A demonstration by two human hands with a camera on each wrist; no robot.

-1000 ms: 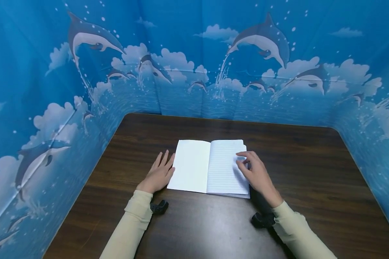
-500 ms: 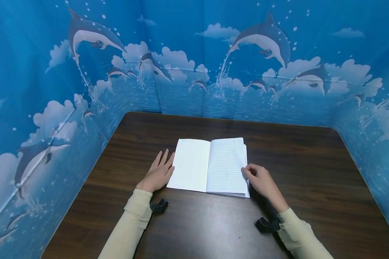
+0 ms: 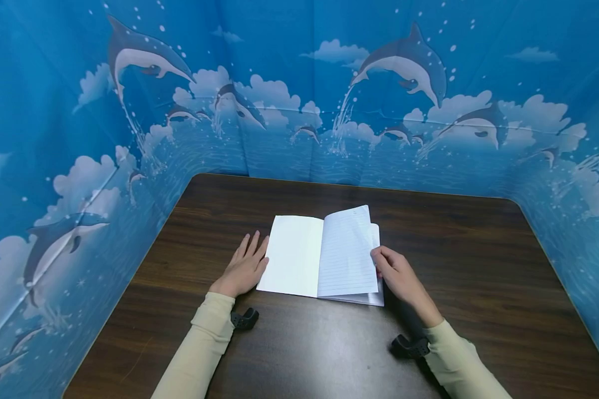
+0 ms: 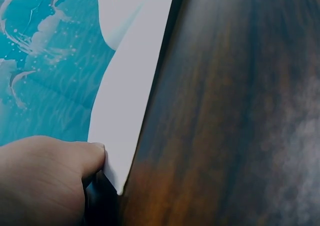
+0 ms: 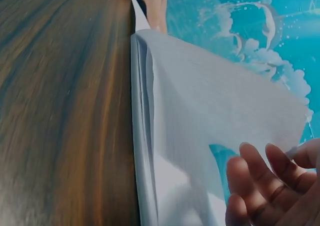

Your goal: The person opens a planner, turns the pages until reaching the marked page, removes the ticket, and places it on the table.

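Note:
An open notebook (image 3: 292,255) lies on the dark wooden table, its left page blank and its right side ruled. My left hand (image 3: 242,269) rests spread on the table at the notebook's left edge; in the left wrist view its thumb (image 4: 92,156) touches the paper's margin. A lined page (image 3: 346,255) is raised from the right half, and my right hand (image 3: 399,277) pinches its outer edge between thumb and forefinger. The right wrist view shows that page (image 5: 210,96) bowed upward, with the other fingers (image 5: 260,171) loosely curled behind it. More sheets lie beneath.
The brown table (image 3: 459,249) extends around the notebook on all sides. A blue dolphin-print curtain (image 3: 279,149) borders its back and sides. Black bands with camera units (image 3: 247,318) are worn on both wrists.
My right hand came down from above the right page to its outer edge and took hold of the sheet. That page has since lifted and shifted left. The left hand stays put.

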